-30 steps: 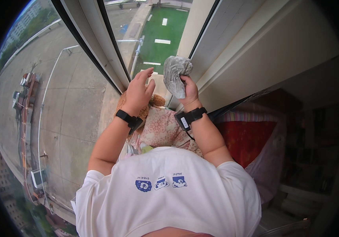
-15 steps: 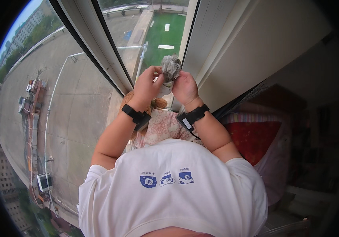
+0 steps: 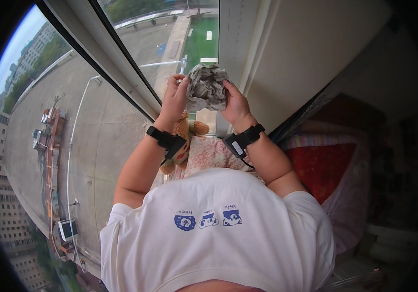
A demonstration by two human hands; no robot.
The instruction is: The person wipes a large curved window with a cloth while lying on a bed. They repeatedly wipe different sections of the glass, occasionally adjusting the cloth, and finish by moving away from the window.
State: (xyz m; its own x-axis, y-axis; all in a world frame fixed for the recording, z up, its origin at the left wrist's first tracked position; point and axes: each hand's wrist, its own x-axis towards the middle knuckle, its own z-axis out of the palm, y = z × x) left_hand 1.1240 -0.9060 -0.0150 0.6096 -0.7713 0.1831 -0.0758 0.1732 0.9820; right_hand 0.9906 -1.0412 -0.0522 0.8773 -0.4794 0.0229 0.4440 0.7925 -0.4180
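Sheet: a thin grey sheet (image 3: 207, 90), crumpled into a roughly round wad with deep creases and a ragged rim; it is held up between the hands, in front of the window.
Left hand: the left hand (image 3: 174, 97) pinches the sheet's left edge between thumb and curled fingers.
Right hand: the right hand (image 3: 237, 104) pinches the sheet's right edge, thumb in front; its other fingers are partly hidden.
Wrists: a black band (image 3: 167, 141) on the left, another on the right.
Soft things: a curly brown plush toy (image 3: 200, 128) by the left wrist; a pink-and-cream floral cushion (image 3: 214, 152) between the forearms.
Window edges: a straight, pale window frame (image 3: 92, 46) slants down toward the left hand; a smooth pale panel (image 3: 301, 48) stands near the right hand.
Open room: a gap between the wrists, below the sheet and above the cushion.
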